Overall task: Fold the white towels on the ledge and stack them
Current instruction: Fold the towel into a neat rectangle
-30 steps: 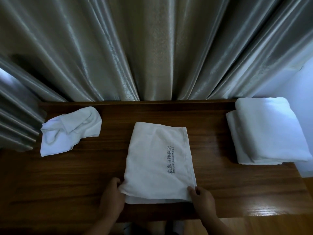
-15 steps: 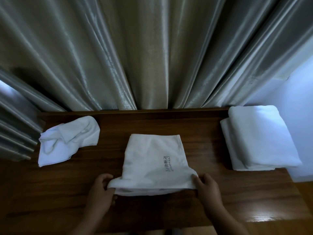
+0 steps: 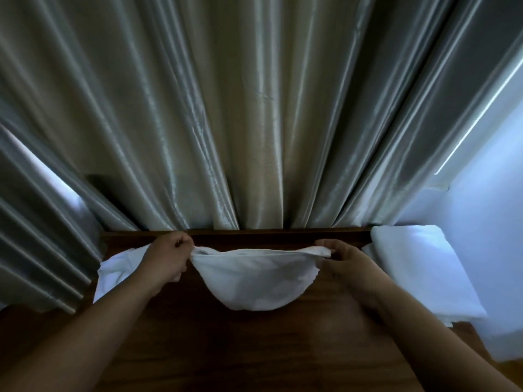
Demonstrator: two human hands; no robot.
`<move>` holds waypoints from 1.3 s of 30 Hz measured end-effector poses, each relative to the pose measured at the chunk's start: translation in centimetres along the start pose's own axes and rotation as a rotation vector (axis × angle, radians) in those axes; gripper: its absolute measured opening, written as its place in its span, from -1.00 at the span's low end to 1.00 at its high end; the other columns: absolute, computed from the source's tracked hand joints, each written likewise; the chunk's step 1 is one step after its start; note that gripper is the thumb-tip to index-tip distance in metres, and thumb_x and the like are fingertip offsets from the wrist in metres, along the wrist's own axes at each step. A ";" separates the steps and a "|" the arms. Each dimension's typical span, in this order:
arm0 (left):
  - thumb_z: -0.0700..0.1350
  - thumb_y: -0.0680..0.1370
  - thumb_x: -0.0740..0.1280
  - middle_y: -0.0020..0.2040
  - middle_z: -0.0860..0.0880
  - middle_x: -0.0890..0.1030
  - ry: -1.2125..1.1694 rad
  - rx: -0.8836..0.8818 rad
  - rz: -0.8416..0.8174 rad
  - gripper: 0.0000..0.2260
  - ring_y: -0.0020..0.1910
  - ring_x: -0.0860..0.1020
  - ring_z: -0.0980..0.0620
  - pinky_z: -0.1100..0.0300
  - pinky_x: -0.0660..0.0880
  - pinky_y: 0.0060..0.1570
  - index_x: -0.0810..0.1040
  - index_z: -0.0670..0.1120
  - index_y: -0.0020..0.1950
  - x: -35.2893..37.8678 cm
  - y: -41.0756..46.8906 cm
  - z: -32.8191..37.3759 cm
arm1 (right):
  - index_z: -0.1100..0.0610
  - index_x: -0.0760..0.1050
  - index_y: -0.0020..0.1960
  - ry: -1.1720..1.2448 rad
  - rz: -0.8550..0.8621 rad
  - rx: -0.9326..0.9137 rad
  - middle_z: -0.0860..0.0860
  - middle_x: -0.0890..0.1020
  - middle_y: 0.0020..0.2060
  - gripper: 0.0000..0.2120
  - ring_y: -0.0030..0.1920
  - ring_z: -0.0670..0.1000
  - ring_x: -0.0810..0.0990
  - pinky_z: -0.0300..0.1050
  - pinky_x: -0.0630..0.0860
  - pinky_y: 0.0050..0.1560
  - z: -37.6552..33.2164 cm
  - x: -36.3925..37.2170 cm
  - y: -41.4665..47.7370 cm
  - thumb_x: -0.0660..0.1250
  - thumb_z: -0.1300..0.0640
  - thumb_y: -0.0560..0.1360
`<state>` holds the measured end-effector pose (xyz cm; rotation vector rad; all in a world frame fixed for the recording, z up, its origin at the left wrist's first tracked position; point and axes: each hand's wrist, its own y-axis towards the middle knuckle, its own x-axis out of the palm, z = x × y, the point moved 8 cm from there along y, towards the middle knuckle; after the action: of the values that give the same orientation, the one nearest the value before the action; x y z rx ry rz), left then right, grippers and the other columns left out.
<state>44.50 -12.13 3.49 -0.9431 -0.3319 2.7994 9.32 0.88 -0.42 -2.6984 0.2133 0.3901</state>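
A white towel (image 3: 254, 278) hangs in a sagging fold between my two hands over the middle of the dark wooden ledge (image 3: 254, 349). My left hand (image 3: 167, 258) pinches its left corner near the ledge's back edge. My right hand (image 3: 348, 261) grips the right corner at the same height. A crumpled white towel (image 3: 119, 267) lies at the left, partly hidden behind my left hand and forearm. A stack of folded white towels (image 3: 418, 267) rests at the right end of the ledge.
Shiny grey curtains (image 3: 254, 108) hang in folds right behind the ledge's raised back rim (image 3: 283, 234). A pale wall (image 3: 495, 222) borders the right side. Bare wood shows in front of the held towel.
Both hands lifted the towel's near edge off the ledge and carried it away from me to the back edge, so the towel now sags between them. The camera tilted upward.
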 end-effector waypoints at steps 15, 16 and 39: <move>-0.17 0.51 0.37 -0.43 -0.20 0.56 -0.044 0.035 0.122 -0.85 -0.51 0.47 -0.06 0.20 0.40 -0.52 0.57 -0.23 -0.21 -6.7 1.1 8.2 | 0.02 0.65 -0.18 -0.370 0.332 -0.371 -0.03 0.67 -0.27 -0.84 -0.18 -0.07 0.64 -0.07 0.53 -0.12 -9.1 -6.1 0.1 0.38 0.00 0.52; -0.18 0.51 0.37 -0.43 -0.20 0.54 -0.075 0.025 0.108 -0.84 -0.49 0.46 -0.08 0.17 0.40 -0.49 0.57 -0.24 -0.22 -6.8 1.3 8.1 | 0.01 0.65 -0.15 -0.330 0.318 -0.365 -0.03 0.69 -0.27 -0.87 -0.18 -0.07 0.66 -0.07 0.55 -0.11 -9.0 -6.2 0.2 0.38 0.00 0.52; -0.12 0.45 0.49 -0.20 0.03 0.67 0.102 -0.064 -0.139 -0.84 -0.14 0.63 0.07 0.12 0.54 -0.14 0.61 0.14 -0.21 8.1 -3.1 -16.1 | -0.32 0.44 0.03 -0.718 -0.019 -0.149 -0.29 0.51 -0.03 -0.79 0.01 -0.26 0.50 -0.32 0.47 -0.05 14.7 4.2 -0.5 0.38 -0.08 0.47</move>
<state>48.23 -4.81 -12.88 -1.0307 -0.4561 2.6189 9.89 6.98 -14.47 -2.5007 -0.0542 1.3626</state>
